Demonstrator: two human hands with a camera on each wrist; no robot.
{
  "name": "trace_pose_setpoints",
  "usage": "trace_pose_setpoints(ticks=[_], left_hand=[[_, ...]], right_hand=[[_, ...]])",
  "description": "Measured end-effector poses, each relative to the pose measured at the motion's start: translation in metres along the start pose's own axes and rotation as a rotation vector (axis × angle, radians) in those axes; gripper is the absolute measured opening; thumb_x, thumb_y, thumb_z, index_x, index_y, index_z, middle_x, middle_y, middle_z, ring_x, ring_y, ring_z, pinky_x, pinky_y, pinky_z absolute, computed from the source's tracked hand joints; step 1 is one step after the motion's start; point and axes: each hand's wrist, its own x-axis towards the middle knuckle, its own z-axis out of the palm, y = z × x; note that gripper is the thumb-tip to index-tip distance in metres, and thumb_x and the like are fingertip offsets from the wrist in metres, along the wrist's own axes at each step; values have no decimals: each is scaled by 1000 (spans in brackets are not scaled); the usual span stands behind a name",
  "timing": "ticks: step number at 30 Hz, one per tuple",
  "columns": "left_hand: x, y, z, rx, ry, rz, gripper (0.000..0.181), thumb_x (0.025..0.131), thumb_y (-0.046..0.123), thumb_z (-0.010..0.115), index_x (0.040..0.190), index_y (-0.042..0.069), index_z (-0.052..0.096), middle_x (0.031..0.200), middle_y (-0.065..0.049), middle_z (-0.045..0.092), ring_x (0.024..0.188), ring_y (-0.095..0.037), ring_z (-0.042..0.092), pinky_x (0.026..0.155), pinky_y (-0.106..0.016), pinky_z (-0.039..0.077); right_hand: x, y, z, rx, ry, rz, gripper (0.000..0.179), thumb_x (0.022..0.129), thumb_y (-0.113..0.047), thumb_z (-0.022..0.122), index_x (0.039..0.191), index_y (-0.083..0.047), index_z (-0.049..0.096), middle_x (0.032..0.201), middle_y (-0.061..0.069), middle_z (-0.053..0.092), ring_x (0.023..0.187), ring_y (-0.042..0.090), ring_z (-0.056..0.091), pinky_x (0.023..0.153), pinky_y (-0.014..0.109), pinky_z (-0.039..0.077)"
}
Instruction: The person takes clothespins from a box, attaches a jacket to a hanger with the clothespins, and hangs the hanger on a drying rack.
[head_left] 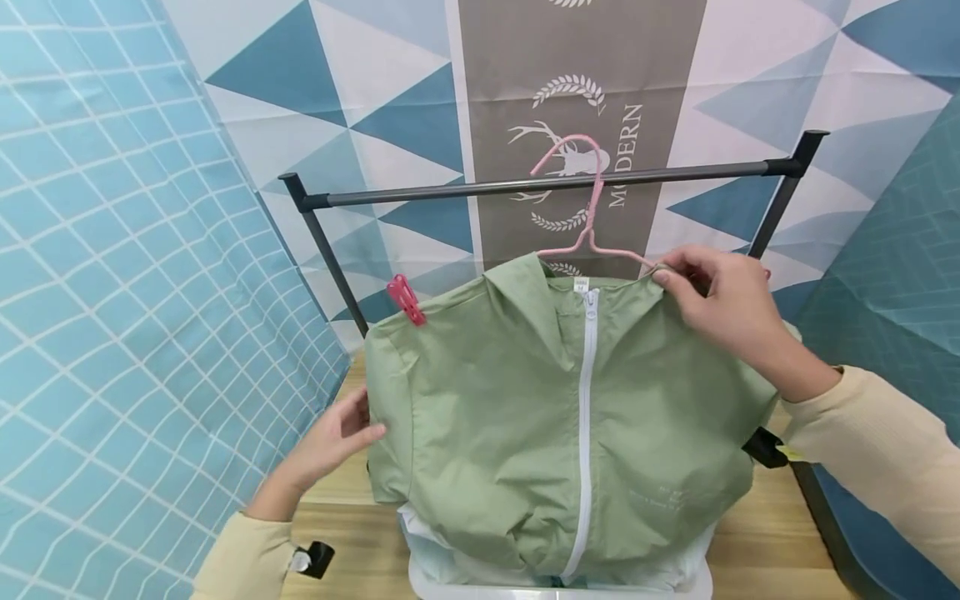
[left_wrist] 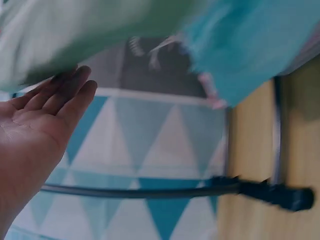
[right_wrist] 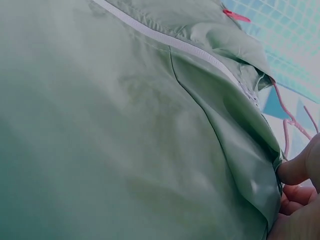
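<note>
A light green zip jacket (head_left: 495, 392) with a white zipper (head_left: 585, 417) hangs on a pink hanger (head_left: 592, 225), whose hook is over the black rail. At the neckline on the right, my right hand (head_left: 723, 300) pinches the fabric beside the hanger's arm; the right wrist view also has the thumb and fingers at this edge. My left hand (head_left: 330, 442) is by the left sleeve, fingers extended and partly behind it. From below, the left wrist view has that palm (left_wrist: 35, 130) with straight fingertips against the green cloth. A pink clothespin (head_left: 406, 300) grips the left shoulder.
The black rack's rail (head_left: 420, 192) runs across the back, with a post at each end. Under the jacket stands a white bin (head_left: 457, 590) holding pale cloth, on a wooden surface (head_left: 345, 533). A blue dark-rimmed object (head_left: 870, 533) lies at right. Patterned curtains (head_left: 150, 250) surround the area.
</note>
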Motion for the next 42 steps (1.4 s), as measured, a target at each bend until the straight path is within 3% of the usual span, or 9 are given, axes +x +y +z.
trace_pose_setpoints(ticks=[4,8,15,18,24,29,33,37,42], left_hand=[[-4,-13,18,33,-21,-106,57,93,16,61,132,-18,36,116,-25,57,98,6,58,84,-18,51],[-4,-18,31,9,-66,-137,56,91,21,65,124,-18,41,108,-9,58,95,4,58,83,-19,50],[1,-24,47,-22,-123,-55,61,92,13,64,135,-19,33,130,-36,49,114,15,48,99,-11,40],[8,-24,54,-9,-147,-64,68,91,14,65,140,-16,28,136,-36,44,122,6,48,101,-10,38],[34,-11,82,252,-179,-145,96,73,28,84,145,-2,29,145,-18,43,132,-29,45,108,-36,41],[60,-3,115,510,-277,-193,109,56,41,92,144,11,36,144,-4,46,130,-20,45,110,-40,38],[78,2,136,542,-297,-254,110,51,38,95,141,14,37,140,0,47,128,-18,45,110,-36,36],[95,0,154,467,-342,-176,98,59,31,91,138,10,38,133,-1,49,120,-15,47,104,-26,39],[108,-6,173,549,-458,5,90,69,43,84,141,17,36,136,6,47,120,-5,45,105,-17,36]], right_hand=[[9,0,-15,-8,45,23,12,92,-13,63,96,-4,71,71,5,62,53,-2,40,48,15,31],[21,4,-31,-24,64,76,16,93,-16,63,97,-3,71,65,-18,52,52,1,39,46,16,30],[42,17,-59,-42,141,120,19,92,-17,62,95,0,70,59,-41,41,51,-12,37,48,8,28],[52,24,-67,-56,154,158,24,93,-20,61,97,2,70,58,-41,41,52,-13,38,47,7,29],[75,31,-78,-84,158,198,27,94,-33,57,97,-10,71,61,-35,43,56,-8,40,46,8,32],[93,8,-84,-64,161,188,23,95,-30,57,95,-10,69,63,-34,43,57,-10,40,49,6,31],[95,-7,-87,-51,152,200,12,95,-27,57,84,-28,62,63,-36,43,58,-13,40,51,4,31],[91,-7,-90,-53,146,233,19,94,-26,58,79,-37,54,62,-37,43,59,-16,42,51,2,32],[86,3,-96,-132,163,242,10,95,-28,55,87,-29,61,61,-39,39,57,-18,39,51,2,30]])
